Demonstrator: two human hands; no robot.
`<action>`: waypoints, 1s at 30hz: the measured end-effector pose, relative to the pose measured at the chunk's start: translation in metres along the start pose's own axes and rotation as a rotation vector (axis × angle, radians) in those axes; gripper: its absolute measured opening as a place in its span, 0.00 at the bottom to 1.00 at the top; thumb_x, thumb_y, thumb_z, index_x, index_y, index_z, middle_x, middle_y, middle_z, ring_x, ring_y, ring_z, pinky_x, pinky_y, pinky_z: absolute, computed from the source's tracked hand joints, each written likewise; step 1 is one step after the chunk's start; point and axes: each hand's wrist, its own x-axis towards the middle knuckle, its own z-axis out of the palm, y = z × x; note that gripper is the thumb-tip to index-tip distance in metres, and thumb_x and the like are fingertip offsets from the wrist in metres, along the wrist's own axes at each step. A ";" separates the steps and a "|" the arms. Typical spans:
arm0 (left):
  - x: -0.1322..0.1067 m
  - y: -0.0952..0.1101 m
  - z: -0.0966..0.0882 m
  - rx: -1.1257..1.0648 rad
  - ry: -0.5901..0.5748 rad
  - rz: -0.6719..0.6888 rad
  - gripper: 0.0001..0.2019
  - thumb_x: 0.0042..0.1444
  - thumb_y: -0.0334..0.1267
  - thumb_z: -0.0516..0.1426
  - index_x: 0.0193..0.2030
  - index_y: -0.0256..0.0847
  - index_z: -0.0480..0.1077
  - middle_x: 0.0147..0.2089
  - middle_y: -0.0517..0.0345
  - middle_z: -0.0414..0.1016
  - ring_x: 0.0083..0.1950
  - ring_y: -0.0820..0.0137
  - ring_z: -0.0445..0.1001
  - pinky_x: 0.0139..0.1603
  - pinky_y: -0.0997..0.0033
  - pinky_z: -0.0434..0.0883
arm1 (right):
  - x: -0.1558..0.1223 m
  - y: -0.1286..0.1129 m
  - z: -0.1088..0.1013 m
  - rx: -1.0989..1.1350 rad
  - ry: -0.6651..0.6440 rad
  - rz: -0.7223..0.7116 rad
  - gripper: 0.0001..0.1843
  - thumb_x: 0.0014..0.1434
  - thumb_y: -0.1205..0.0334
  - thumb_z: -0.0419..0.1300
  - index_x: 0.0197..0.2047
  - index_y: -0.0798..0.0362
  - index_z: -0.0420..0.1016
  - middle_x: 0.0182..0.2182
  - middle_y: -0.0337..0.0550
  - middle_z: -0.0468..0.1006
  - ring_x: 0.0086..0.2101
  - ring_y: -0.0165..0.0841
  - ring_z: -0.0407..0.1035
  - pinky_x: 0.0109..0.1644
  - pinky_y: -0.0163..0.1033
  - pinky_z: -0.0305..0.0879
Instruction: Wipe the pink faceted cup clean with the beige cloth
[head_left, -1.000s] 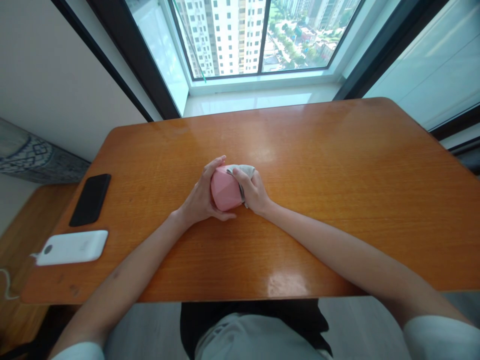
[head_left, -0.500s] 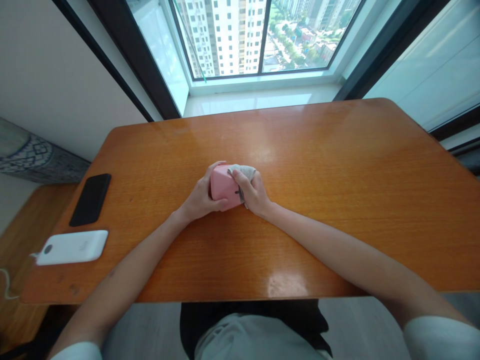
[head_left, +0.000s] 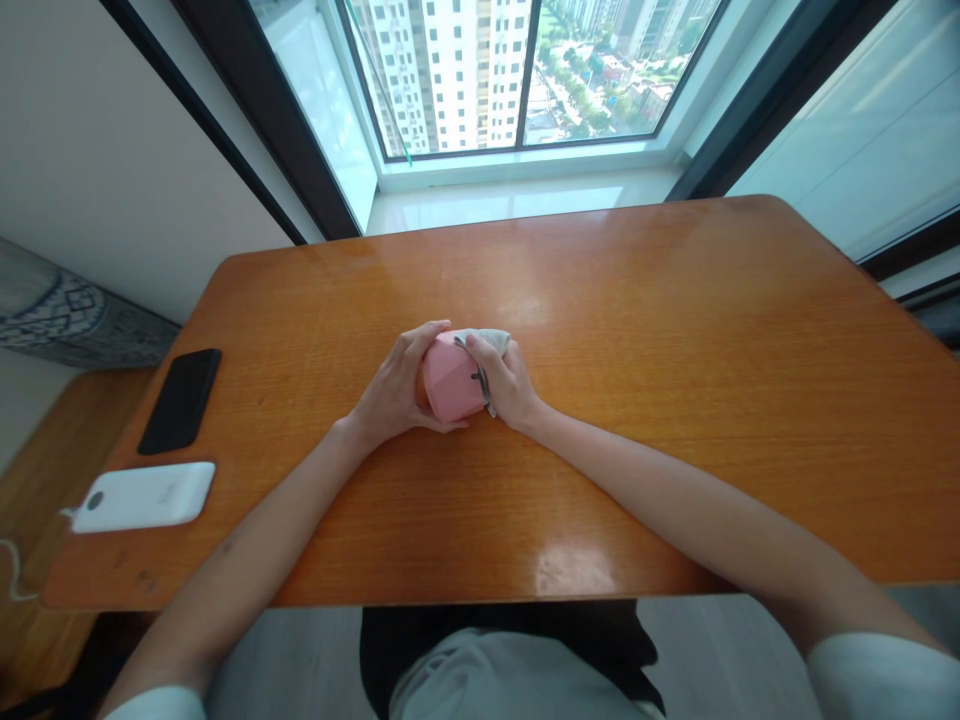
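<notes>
A pink faceted object (head_left: 452,378) sits between my two hands, just above the orange wooden table (head_left: 675,420). My left hand (head_left: 397,388) cups its left side, with the fingers curled over the top and the thumb along the bottom. My right hand (head_left: 504,382) presses on its right side and holds a grey cloth (head_left: 489,340) with a thin dark cord (head_left: 480,380) against it. The cloth covers the object's right end, so that part is hidden.
A black smartphone (head_left: 180,402) and a white power bank (head_left: 142,497) with a white cable lie near the table's left edge. Beyond the far edge is a tall window (head_left: 450,80). A lower wooden surface (head_left: 52,480) sits at the left.
My left hand has shifted its grip, with the fingers now wrapped further around the pink object. The object has turned slightly between my hands, and my right hand stays on the cloth.
</notes>
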 end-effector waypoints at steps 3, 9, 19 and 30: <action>0.001 0.004 0.001 -0.058 0.029 -0.024 0.70 0.38 0.66 0.83 0.85 0.55 0.58 0.76 0.40 0.74 0.73 0.38 0.77 0.75 0.31 0.76 | 0.000 0.000 0.000 -0.011 -0.006 -0.018 0.32 0.69 0.29 0.64 0.31 0.50 0.72 0.26 0.35 0.65 0.28 0.29 0.58 0.31 0.38 0.56; 0.006 0.012 0.008 -0.263 0.029 -0.216 0.59 0.50 0.77 0.73 0.81 0.48 0.64 0.69 0.41 0.80 0.60 0.48 0.84 0.63 0.45 0.81 | -0.003 0.000 0.001 -0.059 -0.012 -0.090 0.32 0.72 0.32 0.64 0.28 0.49 0.66 0.25 0.34 0.62 0.28 0.28 0.56 0.32 0.39 0.53; -0.001 0.002 0.011 -0.279 0.036 -0.083 0.66 0.49 0.79 0.73 0.87 0.56 0.51 0.84 0.37 0.62 0.78 0.39 0.73 0.78 0.33 0.74 | -0.004 -0.003 0.001 -0.070 -0.015 -0.029 0.33 0.69 0.28 0.64 0.29 0.49 0.70 0.25 0.34 0.63 0.28 0.29 0.56 0.32 0.39 0.54; 0.003 0.005 0.003 -0.071 0.071 0.001 0.66 0.40 0.68 0.81 0.83 0.53 0.62 0.74 0.41 0.76 0.71 0.39 0.79 0.73 0.34 0.78 | 0.000 0.002 0.000 -0.014 -0.015 -0.061 0.31 0.71 0.31 0.64 0.32 0.49 0.71 0.28 0.35 0.66 0.30 0.30 0.58 0.34 0.39 0.57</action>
